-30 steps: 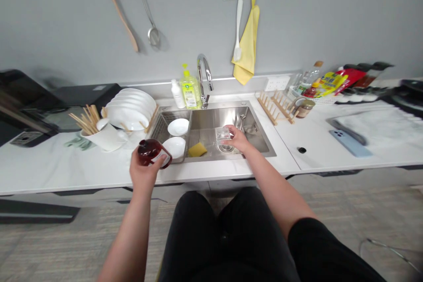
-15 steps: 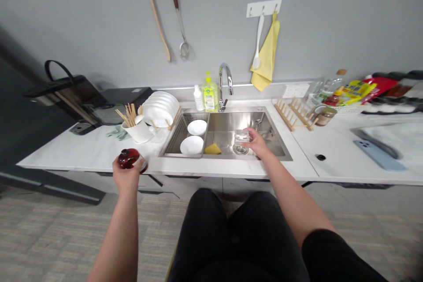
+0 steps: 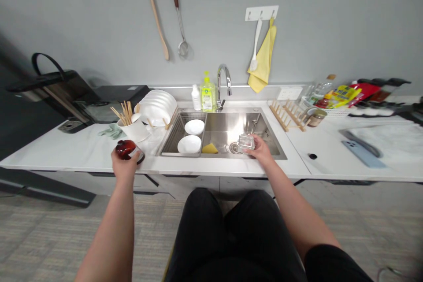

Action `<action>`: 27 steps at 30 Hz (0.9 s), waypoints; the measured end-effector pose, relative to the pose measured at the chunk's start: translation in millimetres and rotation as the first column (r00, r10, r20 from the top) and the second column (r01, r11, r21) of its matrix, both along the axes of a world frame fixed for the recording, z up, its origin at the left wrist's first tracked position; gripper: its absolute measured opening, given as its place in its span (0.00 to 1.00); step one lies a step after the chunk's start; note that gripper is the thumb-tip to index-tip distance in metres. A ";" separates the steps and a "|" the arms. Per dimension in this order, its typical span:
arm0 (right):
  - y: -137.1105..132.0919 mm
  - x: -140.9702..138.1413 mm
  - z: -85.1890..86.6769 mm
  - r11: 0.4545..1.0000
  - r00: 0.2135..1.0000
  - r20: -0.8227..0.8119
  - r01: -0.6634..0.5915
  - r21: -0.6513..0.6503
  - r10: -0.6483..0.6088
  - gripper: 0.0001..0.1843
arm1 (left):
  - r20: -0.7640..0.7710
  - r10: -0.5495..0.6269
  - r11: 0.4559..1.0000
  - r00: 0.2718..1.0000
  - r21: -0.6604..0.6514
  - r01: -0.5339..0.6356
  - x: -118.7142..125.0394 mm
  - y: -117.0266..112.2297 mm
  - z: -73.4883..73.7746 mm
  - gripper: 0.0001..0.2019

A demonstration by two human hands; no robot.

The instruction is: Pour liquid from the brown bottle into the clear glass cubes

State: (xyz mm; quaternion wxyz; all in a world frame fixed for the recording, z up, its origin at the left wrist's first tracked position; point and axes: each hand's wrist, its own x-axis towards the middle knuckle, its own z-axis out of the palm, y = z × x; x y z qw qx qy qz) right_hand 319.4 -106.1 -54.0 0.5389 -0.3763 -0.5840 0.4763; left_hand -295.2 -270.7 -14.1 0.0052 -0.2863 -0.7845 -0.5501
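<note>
My left hand [image 3: 124, 165] is closed around a reddish-brown, see-through bottle [image 3: 126, 149] with a pale label, near the counter's front edge. My right hand [image 3: 261, 150] grips a small clear glass container [image 3: 246, 142] above the steel sink [image 3: 228, 123], just right of the drain [image 3: 234, 147]. What the glass contains, if anything, I cannot make out. A yellow sponge [image 3: 210, 148] lies at the left of this basin. Two white bowls [image 3: 189, 144] sit in the wire basket [image 3: 175, 134] to its left.
Behind the sink stand a tap [image 3: 224, 72], a green soap bottle [image 3: 207, 97] and a white bottle [image 3: 196, 98]. Left are racked plates [image 3: 157, 105] and a white mug of chopsticks [image 3: 135, 130]. Right are a wooden rack [image 3: 287, 114], jar [image 3: 316, 116], black cap [image 3: 312, 156] and phone [image 3: 362, 153].
My right hand has shifted the glass container slightly right and nearer to me, off the drain. My left hand keeps its hold on the bottle. The view has turned a little.
</note>
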 end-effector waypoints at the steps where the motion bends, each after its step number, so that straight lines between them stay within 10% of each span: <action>1: -3.3 1.3 -0.7 1.000 1.000 -0.004 0.006 0.002 -0.006 0.48 | 0.005 -0.001 1.000 1.000 -0.006 0.001 -0.5 2.1 2.1 0.47; 8: -33.9 8.3 5.1 1.000 0.999 0.037 0.015 -0.007 -0.015 0.48 | 0.010 0.009 0.995 1.000 -0.096 -0.008 -0.8 -2.4 8.5 0.52; 12: -49.6 13.7 6.0 1.000 0.998 0.058 0.013 -0.029 -0.011 0.50 | -0.268 0.182 0.983 0.946 0.012 -0.186 28.5 -24.8 4.0 0.42; 18: -58.9 18.0 4.3 0.999 0.992 0.122 -0.030 -0.034 0.034 0.48 | -0.407 -0.277 0.944 0.871 -0.283 0.168 83.1 -7.4 1.5 0.26; 27: -61.5 16.2 9.3 0.996 0.993 0.080 -0.083 -0.041 0.086 0.48 | -0.324 -0.280 0.849 0.904 -0.523 0.076 86.9 28.4 -1.8 0.28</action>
